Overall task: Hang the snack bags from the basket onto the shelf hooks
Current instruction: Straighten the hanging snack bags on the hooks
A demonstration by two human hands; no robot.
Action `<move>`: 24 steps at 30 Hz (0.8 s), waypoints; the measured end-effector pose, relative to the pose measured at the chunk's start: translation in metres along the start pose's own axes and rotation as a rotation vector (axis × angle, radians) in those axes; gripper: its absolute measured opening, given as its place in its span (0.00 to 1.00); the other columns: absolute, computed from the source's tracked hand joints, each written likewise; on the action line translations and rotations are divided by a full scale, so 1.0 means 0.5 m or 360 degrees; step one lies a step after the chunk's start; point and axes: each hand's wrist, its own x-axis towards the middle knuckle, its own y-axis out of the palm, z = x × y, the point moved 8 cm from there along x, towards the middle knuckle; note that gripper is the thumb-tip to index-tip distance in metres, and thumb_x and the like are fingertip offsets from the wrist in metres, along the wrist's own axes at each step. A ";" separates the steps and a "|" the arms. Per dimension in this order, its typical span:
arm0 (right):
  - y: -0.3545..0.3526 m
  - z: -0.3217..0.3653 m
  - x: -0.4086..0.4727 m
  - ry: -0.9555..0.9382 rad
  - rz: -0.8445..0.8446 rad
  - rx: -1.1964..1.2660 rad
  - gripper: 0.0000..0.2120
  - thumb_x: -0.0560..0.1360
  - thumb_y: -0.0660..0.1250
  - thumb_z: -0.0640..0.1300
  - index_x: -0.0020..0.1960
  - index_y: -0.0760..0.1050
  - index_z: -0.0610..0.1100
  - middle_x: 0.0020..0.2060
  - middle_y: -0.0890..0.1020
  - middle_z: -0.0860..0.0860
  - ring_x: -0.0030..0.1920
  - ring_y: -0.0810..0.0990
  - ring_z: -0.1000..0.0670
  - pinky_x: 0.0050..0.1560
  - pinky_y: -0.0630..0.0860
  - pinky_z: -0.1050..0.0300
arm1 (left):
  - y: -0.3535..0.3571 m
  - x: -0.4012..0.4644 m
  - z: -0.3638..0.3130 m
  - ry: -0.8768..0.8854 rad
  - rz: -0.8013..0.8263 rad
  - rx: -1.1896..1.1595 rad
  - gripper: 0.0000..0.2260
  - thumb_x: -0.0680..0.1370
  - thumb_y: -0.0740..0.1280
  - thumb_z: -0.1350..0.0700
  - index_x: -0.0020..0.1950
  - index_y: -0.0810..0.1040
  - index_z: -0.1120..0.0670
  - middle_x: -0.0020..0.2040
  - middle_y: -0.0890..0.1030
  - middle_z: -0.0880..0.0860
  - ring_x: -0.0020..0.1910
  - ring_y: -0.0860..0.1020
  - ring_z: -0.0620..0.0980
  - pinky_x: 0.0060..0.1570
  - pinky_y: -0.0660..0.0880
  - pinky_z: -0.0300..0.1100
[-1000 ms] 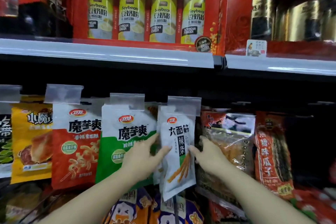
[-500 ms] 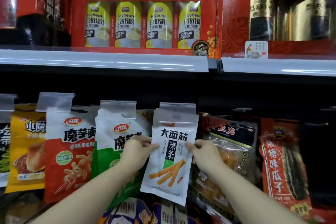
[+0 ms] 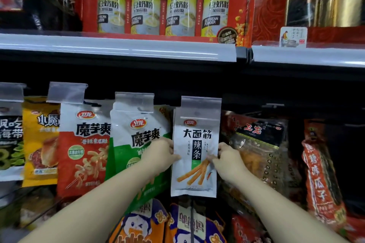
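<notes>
The strip bag [image 3: 195,152] hangs under a hook tag [image 3: 201,105], between the left hand [image 3: 160,154] and right hand [image 3: 229,161]. The konjac bag [image 3: 134,144] hangs just left; the dark bag [image 3: 260,144] just right. The soybean box [image 3: 166,4] sits on the shelf [image 3: 118,49] above.

1. The white snack bag [image 3: 194,156] is a narrow, flat pouch with black Chinese characters, a small red oval logo near the top, a green strip in the middle and a picture of orange sticks below
2. It hangs upright, its top under the clear plastic tag [image 3: 201,106] at the front of a shelf hook, and its lower edge is straight and free
3. The left hand [image 3: 160,155] pinches its left edge and the right hand [image 3: 227,159] pinches its right edge, both at middle height
4. It is between the green and white bag [image 3: 136,144] on the left and the dark bag [image 3: 258,150] on the right, in front of both
</notes>
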 end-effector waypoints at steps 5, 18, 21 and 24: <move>0.013 0.002 -0.004 0.0023 -0.0049 -0.0156 0.09 0.79 0.62 0.44 0.53 0.68 0.38 0.44 0.79 0.43 0.38 0.77 0.47 0.36 0.73 0.56 | 0.010 0.003 0.013 -0.0089 -0.0093 0.0245 0.09 0.75 0.68 0.46 0.49 0.78 0.51 0.38 0.80 0.47 0.38 0.77 0.49 0.34 0.72 0.39; -0.006 0.049 -0.095 -0.0223 -0.0189 -0.0458 0.06 0.79 0.61 0.45 0.54 0.68 0.43 0.51 0.75 0.47 0.48 0.77 0.47 0.46 0.76 0.52 | -0.002 -0.089 -0.002 0.0120 0.0024 0.0676 0.17 0.78 0.63 0.43 0.47 0.80 0.57 0.39 0.79 0.52 0.40 0.79 0.53 0.41 0.79 0.45; 0.002 0.058 -0.117 -0.0294 -0.0125 -0.0513 0.06 0.80 0.58 0.45 0.56 0.68 0.45 0.50 0.74 0.49 0.45 0.75 0.49 0.45 0.76 0.53 | -0.038 -0.131 -0.008 0.0307 -0.0204 0.0811 0.15 0.78 0.60 0.40 0.52 0.78 0.48 0.45 0.82 0.47 0.43 0.81 0.48 0.40 0.79 0.42; 0.007 0.085 -0.143 -0.0413 -0.0071 -0.0552 0.07 0.81 0.58 0.47 0.57 0.69 0.47 0.50 0.72 0.52 0.46 0.74 0.51 0.44 0.75 0.56 | -0.119 -0.190 -0.014 0.0577 -0.0626 0.0758 0.10 0.74 0.67 0.41 0.50 0.80 0.44 0.44 0.82 0.42 0.39 0.81 0.43 0.27 0.75 0.36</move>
